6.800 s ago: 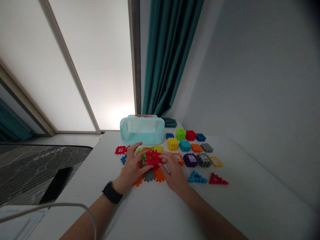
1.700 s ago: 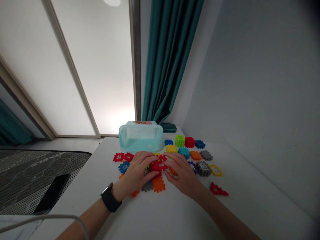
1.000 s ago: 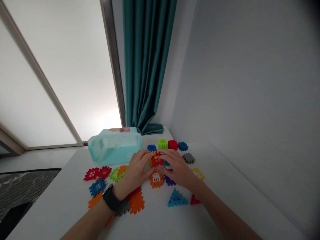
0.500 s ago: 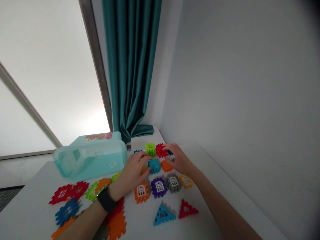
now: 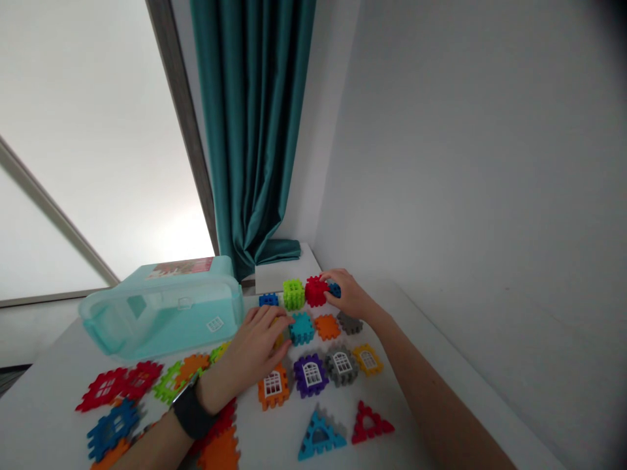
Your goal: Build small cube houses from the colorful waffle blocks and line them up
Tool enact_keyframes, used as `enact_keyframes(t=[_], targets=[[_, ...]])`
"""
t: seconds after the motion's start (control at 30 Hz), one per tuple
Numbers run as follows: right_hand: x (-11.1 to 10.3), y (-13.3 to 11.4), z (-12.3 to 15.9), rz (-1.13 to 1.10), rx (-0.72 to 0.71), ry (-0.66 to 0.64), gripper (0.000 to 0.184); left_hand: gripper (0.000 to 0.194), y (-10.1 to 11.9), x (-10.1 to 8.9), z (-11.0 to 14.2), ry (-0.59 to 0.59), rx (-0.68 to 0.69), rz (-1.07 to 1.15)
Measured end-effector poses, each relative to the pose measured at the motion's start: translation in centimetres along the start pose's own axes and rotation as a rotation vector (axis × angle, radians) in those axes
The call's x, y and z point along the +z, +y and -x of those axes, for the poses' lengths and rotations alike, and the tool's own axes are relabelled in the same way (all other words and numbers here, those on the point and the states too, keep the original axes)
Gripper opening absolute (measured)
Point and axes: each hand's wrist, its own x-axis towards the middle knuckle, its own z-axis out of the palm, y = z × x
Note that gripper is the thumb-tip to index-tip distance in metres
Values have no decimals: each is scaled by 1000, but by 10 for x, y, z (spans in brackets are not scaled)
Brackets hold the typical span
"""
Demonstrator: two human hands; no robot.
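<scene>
My left hand (image 5: 257,343), with a black watch (image 5: 192,411) on its wrist, curls round a yellow block (image 5: 279,339), mostly hidden under the fingers. Its fingertips lie close to a turquoise block (image 5: 302,328). My right hand (image 5: 349,295) has thumb and fingers on a red block (image 5: 316,292). Beside that stand a lime green block (image 5: 293,294) and a blue block (image 5: 268,299); another dark blue block (image 5: 334,289) is partly covered by the right hand. An orange block (image 5: 327,327) and a grey block (image 5: 349,323) continue the turquoise block's row.
Window blocks in orange (image 5: 273,386), purple (image 5: 311,375), grey (image 5: 341,364) and yellow (image 5: 367,360) form a nearer row. In front lie blue (image 5: 321,438) and red (image 5: 371,424) triangles. A turquoise bin (image 5: 161,326) and loose panels (image 5: 113,424) are left; a wall borders the right.
My left hand has drawn slightly nearer and left, away from the turquoise block. My right hand has shifted a little, uncovering the grey block. The view has shifted slightly.
</scene>
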Motion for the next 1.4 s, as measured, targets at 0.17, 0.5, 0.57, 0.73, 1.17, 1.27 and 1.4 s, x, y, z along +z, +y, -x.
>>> enact_keyframes(t=[0.17, 0.5, 0.57, 0.73, 1.17, 1.27, 1.4], targets=[[5, 4, -2, -18, -4, -24, 26, 30, -2, -4, 2, -6, -7, -21], [7, 15, 0, -37, 15, -46, 27, 30, -2, -4, 5, -70, -2, -44], [8, 16, 0, -42, 13, -50, 27, 29, -1, -4, 5, -79, 0, -41], [8, 15, -1, -44, 8, -67, 25, 28, -1, -4, 4, -87, -4, -40], [10, 16, -1, -41, 2, -85, 18, 25, 2, -5, 4, -77, 8, -34], [10, 15, -1, -43, 2, -90, 17, 25, 3, -5, 4, -93, 5, -37], [11, 15, -1, -44, 7, -93, 18, 24, 5, -6, 4, -106, 5, -38]])
